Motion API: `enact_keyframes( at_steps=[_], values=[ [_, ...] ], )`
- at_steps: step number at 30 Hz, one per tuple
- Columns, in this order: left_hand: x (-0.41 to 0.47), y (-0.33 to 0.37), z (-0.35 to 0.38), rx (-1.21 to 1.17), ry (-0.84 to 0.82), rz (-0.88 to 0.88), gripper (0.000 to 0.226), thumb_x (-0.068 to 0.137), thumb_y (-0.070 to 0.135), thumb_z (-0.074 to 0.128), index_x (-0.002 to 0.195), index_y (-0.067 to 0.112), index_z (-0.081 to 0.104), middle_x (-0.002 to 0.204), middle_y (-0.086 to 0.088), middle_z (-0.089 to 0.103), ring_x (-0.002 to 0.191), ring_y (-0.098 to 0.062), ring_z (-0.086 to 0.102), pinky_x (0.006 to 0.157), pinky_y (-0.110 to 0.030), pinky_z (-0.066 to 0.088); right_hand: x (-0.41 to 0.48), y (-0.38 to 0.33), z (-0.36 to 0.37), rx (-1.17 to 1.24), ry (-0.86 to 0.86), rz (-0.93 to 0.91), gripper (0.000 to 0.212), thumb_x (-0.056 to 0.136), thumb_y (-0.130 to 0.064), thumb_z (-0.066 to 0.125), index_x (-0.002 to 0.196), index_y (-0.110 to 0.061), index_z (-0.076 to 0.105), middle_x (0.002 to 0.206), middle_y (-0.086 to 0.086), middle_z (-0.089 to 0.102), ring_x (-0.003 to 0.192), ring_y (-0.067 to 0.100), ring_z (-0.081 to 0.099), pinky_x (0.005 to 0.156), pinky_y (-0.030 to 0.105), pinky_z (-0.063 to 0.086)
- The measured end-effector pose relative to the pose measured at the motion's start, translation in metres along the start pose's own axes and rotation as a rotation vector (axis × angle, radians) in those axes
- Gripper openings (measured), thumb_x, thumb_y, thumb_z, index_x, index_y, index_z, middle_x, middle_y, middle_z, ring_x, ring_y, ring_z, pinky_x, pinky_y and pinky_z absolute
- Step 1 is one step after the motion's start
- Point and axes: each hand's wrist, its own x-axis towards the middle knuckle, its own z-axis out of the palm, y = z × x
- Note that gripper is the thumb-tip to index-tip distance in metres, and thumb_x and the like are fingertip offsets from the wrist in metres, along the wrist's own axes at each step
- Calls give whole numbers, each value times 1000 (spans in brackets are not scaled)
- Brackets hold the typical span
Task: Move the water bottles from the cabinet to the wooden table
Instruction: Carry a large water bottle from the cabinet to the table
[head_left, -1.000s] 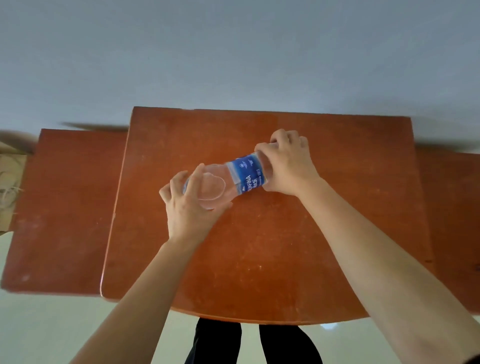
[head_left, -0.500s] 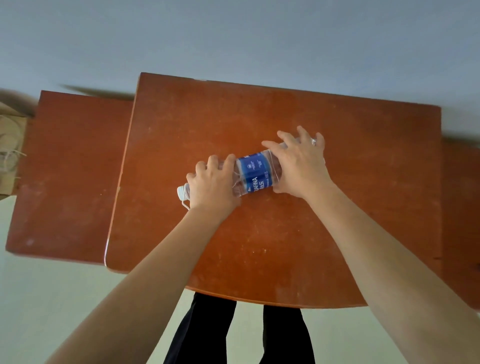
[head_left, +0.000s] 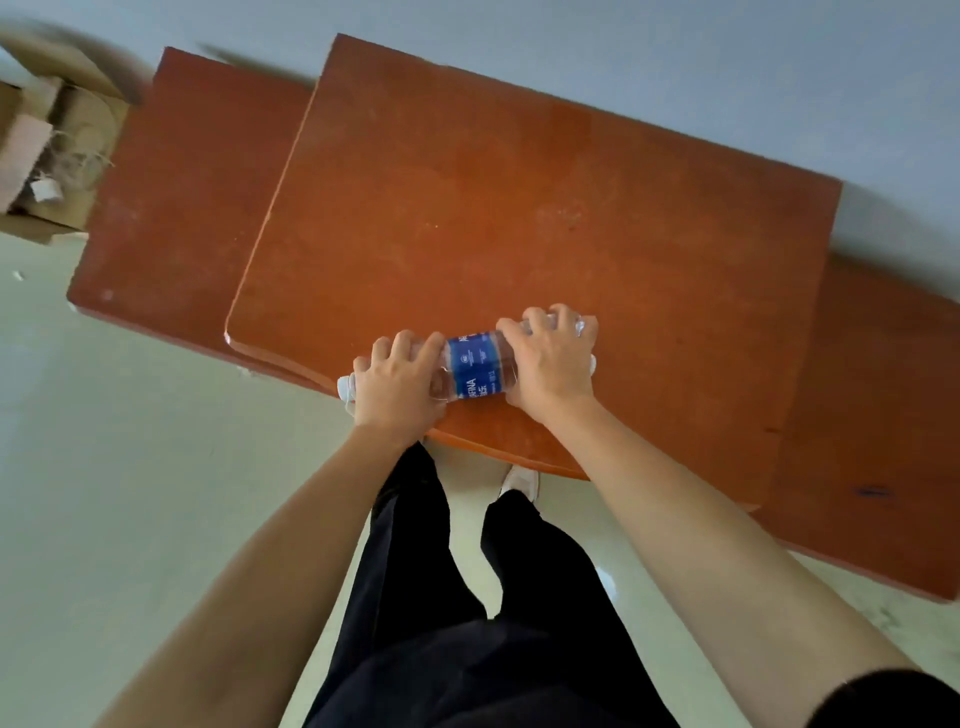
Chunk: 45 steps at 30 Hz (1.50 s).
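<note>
Fingers (head_left: 415, 345) of left hand (head_left: 397, 387) and right hand (head_left: 553, 364) curled over water bottle (head_left: 480, 366)
Laid sideways beneath them on wooden table (head_left: 519, 208); white cap (head_left: 344, 387) beyond left fingers; blue label (head_left: 475, 358) between both grips

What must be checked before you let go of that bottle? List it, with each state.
1. Water bottle over the wooden table, on its side: ok.
2. Left grip curled round the neck end: ok.
3. Right grip curled round the base end: ok.
4. White cap on: ok.
5. Whole bottle inside the near edge: not ok, cap end juts past it.
6. Bottle resting on the wood: cannot tell.
</note>
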Motion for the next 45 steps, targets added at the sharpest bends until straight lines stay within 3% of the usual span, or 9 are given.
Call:
enact_keyframes(
  at_steps=[5,9,12,16,18,25,29,38,45],
  values=[
    [-76,-10,15,-65,-4,-120,70,77,40,74,136,36,35,137,-1,47,127,-29,45,103,-53,41,-39,-29,5,-40,-58,-163,72,72,-52,80,134,-33,48,131,1,54,127,31,44,100,52,34],
    [-123,-46,1,-58,113,-238,67,84,47,67,142,35,36,140,1,48,129,-27,45,102,-54,43,-46,-78,-10,-27,50,-308,62,70,-55,77,123,-33,55,116,-1,60,113,27,51,92,47,36],
    [-163,-92,-30,-34,210,-397,82,74,43,78,144,35,35,142,0,48,129,-27,45,101,-53,44,-36,-144,-47,-57,154,-478,62,69,-47,78,124,-30,55,115,0,60,113,26,53,98,49,37],
    [-257,-181,-89,46,474,-659,82,66,40,85,138,31,48,133,-4,57,120,-31,54,93,-52,49,-42,-288,-116,-78,350,-789,71,65,-50,82,127,-28,55,119,2,60,118,27,54,109,61,34],
    [-280,-208,-110,78,596,-684,81,62,34,88,135,28,54,128,-8,60,116,-35,57,88,-53,49,-44,-327,-141,-24,441,-855,72,63,-51,85,124,-27,55,118,5,60,118,29,55,108,65,36],
    [-484,-361,-186,288,935,-1021,84,64,39,86,140,26,52,132,-11,58,119,-38,54,87,-51,45,-142,-590,-248,34,774,-1283,73,65,-39,82,131,-27,55,123,10,59,121,34,53,110,69,30],
    [-587,-430,-228,414,1056,-1136,85,68,40,84,144,25,48,136,-12,55,123,-37,50,89,-52,43,-204,-714,-296,80,892,-1418,83,64,-47,84,138,-29,51,133,11,56,128,36,48,114,69,25],
    [-753,-524,-259,684,1109,-1372,78,78,39,79,147,24,45,141,-16,50,127,-41,48,92,-56,43,-315,-910,-322,388,1084,-1654,82,64,-52,86,137,-27,57,136,12,57,133,36,48,115,68,22],
    [-850,-609,-227,760,966,-1559,81,73,37,83,144,21,49,140,-19,51,125,-43,48,92,-61,43,-379,-1069,-272,533,968,-1856,82,67,-55,85,139,-30,56,135,11,58,133,35,49,117,67,23]
  ],
)
